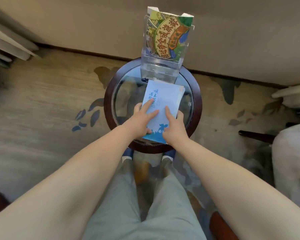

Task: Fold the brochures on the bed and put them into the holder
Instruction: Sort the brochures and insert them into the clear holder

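Note:
A folded light-blue brochure with blue characters lies on the round glass table. My left hand presses flat on its left half, fingers straight. My right hand presses on its right half, index finger stretched out on the paper and the other fingers over the right edge. Just behind the brochure, at the table's far edge, stands a clear acrylic holder. A colourful green and yellow brochure stands upright in it.
The table has a dark wooden rim and stands on a patterned carpet. A beige wall runs behind the holder. A pale upholstered seat is at the right. My legs and shoes are below the table's near edge.

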Demonstrator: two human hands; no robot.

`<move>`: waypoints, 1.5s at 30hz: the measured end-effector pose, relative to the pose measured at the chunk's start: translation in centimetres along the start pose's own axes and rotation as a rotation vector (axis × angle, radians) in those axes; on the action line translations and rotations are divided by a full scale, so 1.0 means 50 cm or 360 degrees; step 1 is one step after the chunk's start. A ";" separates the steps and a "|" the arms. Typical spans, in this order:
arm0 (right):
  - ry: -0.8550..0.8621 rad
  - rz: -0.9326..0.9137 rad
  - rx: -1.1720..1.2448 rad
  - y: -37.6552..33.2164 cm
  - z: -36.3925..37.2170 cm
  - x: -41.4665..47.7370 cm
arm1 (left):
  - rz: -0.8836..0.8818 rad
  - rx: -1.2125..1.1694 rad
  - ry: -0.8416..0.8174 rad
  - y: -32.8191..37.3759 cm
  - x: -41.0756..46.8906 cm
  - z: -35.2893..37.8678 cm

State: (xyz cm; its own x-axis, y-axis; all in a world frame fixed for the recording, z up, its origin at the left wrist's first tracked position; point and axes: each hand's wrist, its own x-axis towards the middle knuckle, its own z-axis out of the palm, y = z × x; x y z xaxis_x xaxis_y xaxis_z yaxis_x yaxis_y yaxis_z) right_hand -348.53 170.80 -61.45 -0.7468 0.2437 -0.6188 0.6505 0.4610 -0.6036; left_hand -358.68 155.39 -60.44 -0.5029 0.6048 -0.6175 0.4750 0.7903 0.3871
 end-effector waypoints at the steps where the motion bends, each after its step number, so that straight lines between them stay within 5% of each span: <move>1: -0.0007 -0.0018 -0.0019 0.004 0.003 0.007 | -0.0026 -0.0014 0.0012 -0.004 0.007 0.010; 26: -0.0007 -0.0063 -0.0295 0.123 0.143 0.134 | -0.0087 0.0189 -0.0030 -0.093 0.146 0.171; 32: 0.0197 -0.0062 -0.0817 0.105 0.157 0.132 | -0.0220 0.0335 0.0015 -0.088 0.156 0.179; 35: 0.0059 -0.0123 -0.1064 0.098 0.157 0.143 | -0.0303 0.0424 -0.0003 -0.080 0.157 0.171; 45: 0.0129 0.0029 -0.0586 0.083 0.157 0.150 | -0.0343 0.0237 0.0103 -0.063 0.141 0.193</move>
State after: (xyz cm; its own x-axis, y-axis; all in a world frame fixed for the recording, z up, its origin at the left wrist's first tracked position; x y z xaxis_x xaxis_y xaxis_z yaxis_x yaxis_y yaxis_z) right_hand -350.32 167.86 -72.54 -0.7537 0.3148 -0.5769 0.5817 0.7281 -0.3627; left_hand -356.73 156.22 -72.62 -0.6469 0.4329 -0.6278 0.4507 0.8811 0.1433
